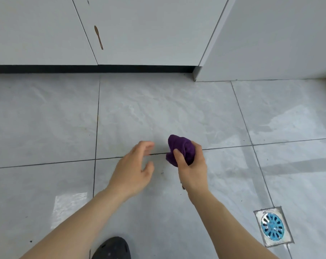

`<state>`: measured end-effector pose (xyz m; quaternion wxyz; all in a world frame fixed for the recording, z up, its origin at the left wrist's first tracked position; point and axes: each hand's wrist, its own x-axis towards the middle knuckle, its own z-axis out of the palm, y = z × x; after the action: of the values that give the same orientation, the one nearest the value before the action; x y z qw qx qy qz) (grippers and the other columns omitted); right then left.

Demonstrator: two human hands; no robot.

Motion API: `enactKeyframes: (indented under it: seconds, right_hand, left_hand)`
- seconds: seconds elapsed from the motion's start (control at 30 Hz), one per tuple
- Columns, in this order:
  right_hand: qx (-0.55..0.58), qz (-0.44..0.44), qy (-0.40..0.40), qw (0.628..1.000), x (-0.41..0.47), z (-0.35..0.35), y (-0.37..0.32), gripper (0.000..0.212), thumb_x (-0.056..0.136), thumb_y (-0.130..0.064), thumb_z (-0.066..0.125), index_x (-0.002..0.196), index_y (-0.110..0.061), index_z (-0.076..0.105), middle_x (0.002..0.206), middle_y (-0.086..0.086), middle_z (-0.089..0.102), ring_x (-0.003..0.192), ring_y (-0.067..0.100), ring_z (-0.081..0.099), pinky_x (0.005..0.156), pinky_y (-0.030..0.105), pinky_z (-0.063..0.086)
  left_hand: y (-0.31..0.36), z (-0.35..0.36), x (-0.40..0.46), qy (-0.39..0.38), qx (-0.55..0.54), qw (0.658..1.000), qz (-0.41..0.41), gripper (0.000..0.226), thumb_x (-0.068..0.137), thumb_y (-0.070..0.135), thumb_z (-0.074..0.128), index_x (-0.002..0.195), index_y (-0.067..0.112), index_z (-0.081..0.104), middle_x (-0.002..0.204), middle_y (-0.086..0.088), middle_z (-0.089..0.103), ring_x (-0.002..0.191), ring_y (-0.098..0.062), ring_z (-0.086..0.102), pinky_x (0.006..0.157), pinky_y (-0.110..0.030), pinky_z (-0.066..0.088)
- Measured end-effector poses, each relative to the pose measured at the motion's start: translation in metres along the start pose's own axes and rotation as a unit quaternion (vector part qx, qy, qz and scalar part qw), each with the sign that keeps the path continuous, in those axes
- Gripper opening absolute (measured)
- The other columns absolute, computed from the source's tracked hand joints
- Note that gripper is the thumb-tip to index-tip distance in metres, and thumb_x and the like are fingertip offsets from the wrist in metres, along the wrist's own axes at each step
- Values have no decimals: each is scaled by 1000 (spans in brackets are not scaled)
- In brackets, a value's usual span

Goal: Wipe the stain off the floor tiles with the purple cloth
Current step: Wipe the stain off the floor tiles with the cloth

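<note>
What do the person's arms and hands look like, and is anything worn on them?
Both forearms are bare up to the frame edge, with no sleeves in view. The left hand and right hand have no gloves. No rings, watch or bracelet can be seen on either wrist. Fingernails look short and unpainted.

The cloth [181, 149] is deep purple. The tiles [158, 109] are pale grey with white marbled veining and dark grout lines. The cabinets [139, 34] are white over a black plinth [83, 69]. The drain [273, 226] is blue, the shoe [112, 248] black.

Soft purple cloth [181, 149]; glossy marbled floor tiles [158, 109]; blue plastic drain cover [272, 226].
</note>
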<state>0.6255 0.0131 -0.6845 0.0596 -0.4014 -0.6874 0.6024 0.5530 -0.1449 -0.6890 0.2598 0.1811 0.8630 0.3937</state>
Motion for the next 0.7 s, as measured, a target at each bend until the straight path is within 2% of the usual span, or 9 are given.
enactKeyframes:
  seconds: [0.07, 0.13, 0.2, 0.3, 0.37, 0.43, 0.53, 0.7]
  right_hand:
    - [-65, -64, -3, 996, 4, 1, 22, 28, 97, -25, 65, 120, -35, 52, 102, -11, 76, 86, -4, 74, 74, 27, 52]
    - [-177, -134, 4, 975, 4, 3, 47, 37, 93, -37, 66, 126, -31, 51, 116, -10, 72, 110, 9, 69, 89, 37, 54]
    - [-289, -210, 0, 934, 3, 7, 74, 50, 88, -45, 67, 130, -22, 52, 137, -1, 62, 136, 22, 52, 105, 46, 48]
    - [-374, -278, -58, 883, -4, 12, 102, 61, 83, -39, 71, 135, -16, 50, 163, 6, 37, 156, 25, 24, 118, 51, 37]
    - [-430, -306, -116, 841, -11, 13, 119, 73, 84, -39, 68, 150, -21, 42, 170, 4, 22, 159, 23, 12, 122, 54, 30]
    - [-461, -321, -140, 815, -16, 16, 134, 74, 93, -48, 61, 158, -30, 31, 170, 3, 21, 159, 23, 10, 123, 58, 25]
    - [-483, -313, -116, 809, -9, 23, 145, 66, 97, -51, 55, 157, -33, 34, 168, 6, 28, 158, 27, 17, 120, 62, 28]
    - [-499, -293, -96, 810, 20, 35, 137, 63, 99, -47, 54, 157, -35, 33, 169, 7, 26, 158, 29, 15, 122, 60, 23]
  left_hand:
    - [-41, 8, 7, 51, 176, 983, 31, 54, 96, 41, 49, 147, 30, 37, 155, 8, 44, 143, -13, 40, 123, -36, 27]
    - [-73, 19, 14, 63, 276, 958, 49, 69, 95, 57, 39, 155, 24, 30, 165, 3, 31, 153, -20, 24, 127, -44, 13]
    - [-95, 32, 18, 61, 330, 941, 50, 76, 96, 62, 35, 159, 23, 21, 169, 0, 18, 157, -23, 12, 127, -50, 10]
    - [-115, 52, 19, 63, 347, 935, 25, 75, 97, 62, 30, 160, 22, 18, 170, -4, 17, 157, -27, 9, 125, -55, 15]
    - [-122, 58, 21, 64, 351, 934, 13, 74, 97, 60, 30, 160, 22, 19, 169, -5, 18, 157, -28, 9, 125, -56, 16]
    - [-125, 60, 23, 68, 359, 931, 13, 73, 97, 58, 31, 160, 22, 19, 169, -5, 18, 157, -28, 9, 125, -56, 15]
    - [-124, 61, 23, 71, 360, 930, 15, 73, 97, 57, 33, 160, 23, 19, 169, -4, 17, 158, -27, 8, 125, -56, 14]
    - [-123, 61, 25, 57, 367, 928, 3, 73, 97, 58, 29, 160, 23, 18, 170, -4, 16, 158, -27, 7, 125, -56, 15]
